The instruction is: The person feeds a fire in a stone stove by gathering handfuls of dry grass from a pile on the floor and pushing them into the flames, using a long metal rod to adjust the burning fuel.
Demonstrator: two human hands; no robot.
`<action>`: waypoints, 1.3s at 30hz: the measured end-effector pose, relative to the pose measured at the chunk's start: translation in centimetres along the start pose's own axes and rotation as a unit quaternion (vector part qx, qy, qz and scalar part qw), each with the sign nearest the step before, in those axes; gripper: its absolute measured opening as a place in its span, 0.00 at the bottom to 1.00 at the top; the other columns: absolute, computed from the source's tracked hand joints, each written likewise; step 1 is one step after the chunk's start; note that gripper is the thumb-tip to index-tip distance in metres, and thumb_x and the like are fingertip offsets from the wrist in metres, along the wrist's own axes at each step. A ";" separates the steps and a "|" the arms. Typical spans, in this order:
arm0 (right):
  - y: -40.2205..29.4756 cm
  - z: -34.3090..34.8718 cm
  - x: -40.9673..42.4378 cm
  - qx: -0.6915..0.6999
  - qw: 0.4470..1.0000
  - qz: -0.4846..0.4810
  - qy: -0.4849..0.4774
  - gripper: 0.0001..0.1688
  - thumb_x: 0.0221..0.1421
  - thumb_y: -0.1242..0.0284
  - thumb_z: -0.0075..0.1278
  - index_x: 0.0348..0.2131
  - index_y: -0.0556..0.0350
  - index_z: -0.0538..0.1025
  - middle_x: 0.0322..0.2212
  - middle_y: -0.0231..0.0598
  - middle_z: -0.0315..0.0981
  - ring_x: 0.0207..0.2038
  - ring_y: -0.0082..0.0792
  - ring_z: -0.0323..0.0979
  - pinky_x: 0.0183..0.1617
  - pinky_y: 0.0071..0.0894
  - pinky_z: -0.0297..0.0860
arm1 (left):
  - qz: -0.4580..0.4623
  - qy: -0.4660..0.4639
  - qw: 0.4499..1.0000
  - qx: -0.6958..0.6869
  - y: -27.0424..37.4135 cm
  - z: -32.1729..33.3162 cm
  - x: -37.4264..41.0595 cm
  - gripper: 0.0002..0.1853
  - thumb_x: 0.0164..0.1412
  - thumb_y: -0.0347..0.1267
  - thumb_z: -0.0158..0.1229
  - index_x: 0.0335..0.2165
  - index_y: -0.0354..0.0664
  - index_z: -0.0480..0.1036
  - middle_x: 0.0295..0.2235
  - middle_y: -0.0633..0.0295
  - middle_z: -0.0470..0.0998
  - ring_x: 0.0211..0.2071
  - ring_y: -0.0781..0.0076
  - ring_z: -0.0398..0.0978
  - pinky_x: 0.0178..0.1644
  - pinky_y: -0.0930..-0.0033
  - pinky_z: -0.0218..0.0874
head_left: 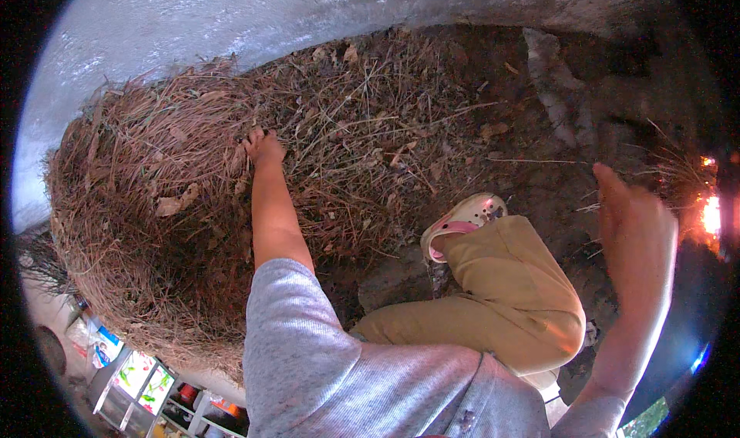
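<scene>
My left hand (265, 147) reaches into a large heap of dry grass and needles (173, 114), its fingers curled into the stalks at the heap's upper middle. My right hand (633, 212) is raised at the right, near the fire (711, 214), and looks slightly blurred. Its outstretched finger meets the end of a thin dry stalk (537, 160) in the picture; whether it holds that stalk is unclear. Looser stems and dead leaves (376, 132) lie between my two hands.
A pale rough wall (231, 16) curves behind the heap. My clog-shod foot (462, 224) stands on the dark ground beside a flat stone (393, 282). Thin twigs (682, 169) lie by the flames. A shelf with various items (199, 406) is at lower left.
</scene>
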State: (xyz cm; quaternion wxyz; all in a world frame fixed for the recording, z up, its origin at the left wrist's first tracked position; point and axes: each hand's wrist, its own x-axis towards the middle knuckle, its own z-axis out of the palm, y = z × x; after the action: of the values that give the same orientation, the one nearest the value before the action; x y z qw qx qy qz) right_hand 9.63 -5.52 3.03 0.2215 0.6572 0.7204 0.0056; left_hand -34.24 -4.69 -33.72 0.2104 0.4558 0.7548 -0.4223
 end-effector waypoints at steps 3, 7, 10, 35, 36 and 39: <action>-1.1 -1.9 1.9 -0.042 0.998 -0.046 0.028 0.14 0.45 0.77 0.48 0.36 0.52 0.74 0.21 0.48 0.68 0.22 0.46 0.68 0.26 0.42 0.63 | 0.001 -0.020 0.992 -0.122 -1.2 4.4 4.6 0.39 0.54 0.42 0.50 0.58 0.47 0.39 0.59 0.57 0.44 0.59 0.57 0.43 0.61 0.51 0.33; -1.9 -2.2 1.8 -0.090 0.994 -0.044 0.032 0.14 0.46 0.76 0.48 0.37 0.51 0.74 0.20 0.48 0.68 0.23 0.46 0.68 0.26 0.42 0.63 | -0.011 0.031 0.980 -0.197 -1.7 7.9 7.8 0.28 0.56 0.39 0.47 0.53 0.42 0.52 0.46 0.53 0.63 0.48 0.55 0.60 0.61 0.49 0.33; -1.9 -1.4 1.6 -0.091 0.996 -0.010 -0.001 0.14 0.46 0.76 0.47 0.37 0.50 0.74 0.19 0.48 0.68 0.22 0.46 0.68 0.26 0.42 0.64 | 0.010 -0.013 0.991 -0.131 2.0 2.9 3.8 0.19 0.57 0.37 0.46 0.45 0.39 0.64 0.28 0.54 0.69 0.33 0.57 0.66 0.62 0.49 0.33; -1.2 1.1 0.6 -0.044 0.991 -0.109 0.069 0.06 0.46 0.76 0.42 0.27 0.54 0.72 0.15 0.46 0.69 0.22 0.44 0.72 0.24 0.38 0.68 | 0.194 0.107 0.973 -0.056 -4.5 4.2 -11.6 0.09 0.52 0.28 0.49 0.31 0.36 0.73 0.25 0.52 0.74 0.31 0.54 0.71 0.48 0.57 0.51; -0.9 1.4 0.8 -0.041 0.992 -0.100 0.069 0.06 0.46 0.76 0.42 0.27 0.55 0.72 0.15 0.46 0.69 0.22 0.44 0.72 0.24 0.38 0.68 | 0.198 0.135 0.969 -0.059 -4.1 4.1 -12.8 0.09 0.52 0.28 0.48 0.30 0.36 0.73 0.25 0.52 0.74 0.30 0.55 0.71 0.48 0.58 0.51; -1.2 1.5 1.0 -0.046 0.993 -0.092 0.064 0.06 0.46 0.76 0.42 0.27 0.54 0.72 0.16 0.46 0.69 0.22 0.44 0.72 0.24 0.38 0.68 | 0.183 0.104 0.977 -0.030 -2.6 3.1 -15.8 0.11 0.51 0.29 0.50 0.34 0.37 0.72 0.23 0.54 0.75 0.32 0.56 0.71 0.50 0.59 0.51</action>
State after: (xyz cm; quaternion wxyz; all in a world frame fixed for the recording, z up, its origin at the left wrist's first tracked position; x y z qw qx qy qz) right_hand 8.97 -5.10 1.05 0.2044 0.5752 0.7897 0.0606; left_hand -28.88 -15.93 -23.19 0.2177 0.6209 0.6891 -0.3037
